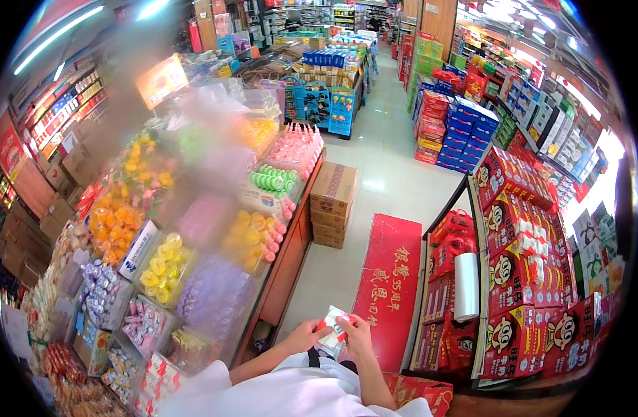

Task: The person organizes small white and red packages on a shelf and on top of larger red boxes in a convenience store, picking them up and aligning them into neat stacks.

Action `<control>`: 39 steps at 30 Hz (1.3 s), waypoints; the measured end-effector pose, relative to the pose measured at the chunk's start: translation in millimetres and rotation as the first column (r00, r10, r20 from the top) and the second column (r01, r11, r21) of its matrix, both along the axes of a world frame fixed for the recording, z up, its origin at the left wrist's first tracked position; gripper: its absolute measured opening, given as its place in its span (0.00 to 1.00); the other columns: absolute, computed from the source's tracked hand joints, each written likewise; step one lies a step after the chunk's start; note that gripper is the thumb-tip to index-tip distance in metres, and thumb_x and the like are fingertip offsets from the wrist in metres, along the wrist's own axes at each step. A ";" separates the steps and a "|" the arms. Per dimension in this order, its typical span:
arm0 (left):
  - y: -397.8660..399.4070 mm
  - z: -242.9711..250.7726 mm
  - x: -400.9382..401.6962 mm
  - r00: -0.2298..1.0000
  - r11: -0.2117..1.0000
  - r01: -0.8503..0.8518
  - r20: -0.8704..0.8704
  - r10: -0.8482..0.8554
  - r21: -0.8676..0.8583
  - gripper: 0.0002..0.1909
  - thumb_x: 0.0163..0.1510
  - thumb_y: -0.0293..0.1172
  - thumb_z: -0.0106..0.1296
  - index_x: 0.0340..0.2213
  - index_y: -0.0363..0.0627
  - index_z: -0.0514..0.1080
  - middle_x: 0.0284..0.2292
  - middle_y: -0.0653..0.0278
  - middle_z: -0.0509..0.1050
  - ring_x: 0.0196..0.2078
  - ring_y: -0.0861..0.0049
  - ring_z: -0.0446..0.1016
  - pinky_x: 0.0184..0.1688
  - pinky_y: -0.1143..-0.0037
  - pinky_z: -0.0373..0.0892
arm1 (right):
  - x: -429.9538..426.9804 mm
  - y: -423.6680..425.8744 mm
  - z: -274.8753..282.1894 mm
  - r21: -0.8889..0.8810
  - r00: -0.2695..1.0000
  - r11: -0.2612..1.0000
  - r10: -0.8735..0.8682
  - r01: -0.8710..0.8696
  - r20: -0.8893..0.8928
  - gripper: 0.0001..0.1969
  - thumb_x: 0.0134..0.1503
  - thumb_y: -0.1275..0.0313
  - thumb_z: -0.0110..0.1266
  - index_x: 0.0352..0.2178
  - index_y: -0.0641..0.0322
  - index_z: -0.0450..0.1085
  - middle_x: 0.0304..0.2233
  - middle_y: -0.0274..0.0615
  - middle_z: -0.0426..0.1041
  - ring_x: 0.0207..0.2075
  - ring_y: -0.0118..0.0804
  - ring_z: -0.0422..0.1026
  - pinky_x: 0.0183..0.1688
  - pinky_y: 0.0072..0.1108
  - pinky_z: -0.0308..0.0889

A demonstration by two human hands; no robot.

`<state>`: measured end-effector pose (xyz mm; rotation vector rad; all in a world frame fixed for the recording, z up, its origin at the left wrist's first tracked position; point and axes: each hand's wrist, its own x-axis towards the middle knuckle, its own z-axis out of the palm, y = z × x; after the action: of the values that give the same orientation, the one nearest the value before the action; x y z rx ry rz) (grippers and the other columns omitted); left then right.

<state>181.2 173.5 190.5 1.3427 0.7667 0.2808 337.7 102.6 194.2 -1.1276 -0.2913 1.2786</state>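
My left hand (307, 335) and my right hand (356, 333) hold a small white and red packet (333, 328) between them, low in the view in front of my body. The fingers of both hands pinch its edges. Dark marks show on the packet's white face; what it contains cannot be told. To the left of my hands is the candy display, where a similar white and red pack (165, 374) lies in a bin at the near edge.
Brown cardboard boxes (333, 190) stand stacked beside the display. A red floor mat (389, 281) bearing writing lies ahead. On the right, a rack holds red milk cartons (506, 271) and a white roll of plastic bags (465, 286). Blue boxes (464, 135) are piled farther off.
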 end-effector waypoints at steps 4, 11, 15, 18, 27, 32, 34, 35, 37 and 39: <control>9.5 -8.9 44.8 0.999 0.998 0.045 0.015 -0.046 0.051 0.15 0.56 0.38 0.51 0.37 0.36 0.71 0.28 0.66 0.74 0.29 0.85 0.69 0.32 0.78 0.67 | 30.8 -1.2 -21.3 -0.112 0.990 0.993 -0.017 0.033 0.143 0.07 0.52 0.77 0.56 0.33 0.69 0.71 0.28 0.37 0.74 0.27 0.27 0.73 0.29 0.20 0.68; 62.1 -19.4 118.2 0.990 0.989 0.143 0.006 -0.143 0.036 0.15 0.55 0.40 0.53 0.27 0.40 0.68 0.21 0.69 0.67 0.24 0.84 0.62 0.26 0.77 0.61 | 91.7 39.6 -1.4 -0.078 0.972 0.988 -0.117 0.135 0.205 0.08 0.51 0.77 0.55 0.33 0.70 0.72 0.29 0.37 0.74 0.27 0.26 0.72 0.30 0.18 0.66; 106.2 -9.0 165.4 0.981 0.980 0.190 0.031 -0.192 0.056 0.15 0.55 0.41 0.52 0.27 0.41 0.68 0.21 0.68 0.66 0.24 0.83 0.62 0.27 0.76 0.61 | 136.5 77.0 4.0 -0.071 0.970 0.981 -0.163 0.178 0.179 0.08 0.51 0.78 0.55 0.34 0.71 0.72 0.29 0.37 0.74 0.27 0.27 0.72 0.30 0.18 0.66; 138.9 -22.0 197.9 0.971 0.968 0.227 0.055 -0.234 0.108 0.12 0.57 0.38 0.50 0.32 0.40 0.69 0.24 0.73 0.68 0.25 0.87 0.64 0.27 0.81 0.63 | 169.8 107.7 9.8 -0.070 0.972 0.981 -0.167 0.181 0.162 0.08 0.51 0.78 0.55 0.33 0.72 0.72 0.28 0.38 0.74 0.27 0.27 0.72 0.30 0.18 0.66; 225.9 11.1 271.5 0.953 0.952 0.300 0.064 -0.296 -0.066 0.16 0.56 0.44 0.50 0.32 0.42 0.71 0.22 0.69 0.70 0.23 0.84 0.67 0.25 0.77 0.64 | 241.7 190.3 29.1 -0.079 0.985 0.990 -0.105 0.116 0.135 0.07 0.52 0.76 0.56 0.32 0.71 0.72 0.28 0.38 0.74 0.26 0.26 0.72 0.29 0.18 0.67; 251.4 33.8 297.7 0.937 0.938 0.347 0.038 -0.347 0.016 0.17 0.59 0.43 0.47 0.38 0.40 0.71 0.24 0.72 0.70 0.26 0.90 0.65 0.28 0.82 0.63 | 266.5 210.0 25.6 -0.156 0.967 0.973 -0.131 0.167 0.220 0.08 0.55 0.73 0.54 0.31 0.70 0.72 0.26 0.38 0.74 0.25 0.26 0.72 0.27 0.18 0.67; 253.1 20.2 310.8 0.942 0.943 0.331 0.040 -0.332 0.034 0.17 0.59 0.44 0.47 0.38 0.41 0.71 0.24 0.72 0.70 0.26 0.90 0.64 0.27 0.82 0.63 | 278.5 215.1 20.2 -0.164 0.968 0.970 -0.147 0.182 0.205 0.09 0.56 0.71 0.54 0.32 0.70 0.72 0.27 0.38 0.74 0.25 0.26 0.72 0.27 0.18 0.67; 254.7 14.0 317.0 0.945 0.946 0.320 0.045 -0.323 0.052 0.18 0.59 0.44 0.46 0.38 0.41 0.71 0.24 0.72 0.70 0.25 0.90 0.64 0.27 0.81 0.62 | 284.7 216.9 16.4 -0.174 0.967 0.964 -0.168 0.202 0.192 0.10 0.57 0.70 0.53 0.32 0.69 0.71 0.27 0.38 0.74 0.26 0.26 0.72 0.27 0.18 0.67; 260.8 12.0 332.1 0.951 0.951 0.309 0.013 -0.309 0.001 0.19 0.58 0.45 0.46 0.36 0.39 0.71 0.25 0.69 0.71 0.27 0.87 0.66 0.28 0.80 0.63 | 297.8 221.4 9.8 -0.159 0.966 0.965 -0.177 0.207 0.187 0.12 0.58 0.67 0.51 0.31 0.69 0.71 0.27 0.38 0.74 0.26 0.25 0.72 0.27 0.19 0.67; 264.4 11.4 347.0 0.956 0.956 0.290 -0.021 -0.291 -0.049 0.20 0.58 0.46 0.46 0.35 0.38 0.72 0.26 0.67 0.72 0.28 0.84 0.68 0.30 0.79 0.64 | 311.6 226.2 7.3 -0.161 0.974 0.971 -0.148 0.176 0.174 0.12 0.58 0.67 0.51 0.31 0.68 0.71 0.27 0.37 0.73 0.26 0.25 0.71 0.28 0.19 0.67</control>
<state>528.2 438.0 201.8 1.3982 0.5844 0.0110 649.3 328.8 201.5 -1.3802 -0.2038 1.0858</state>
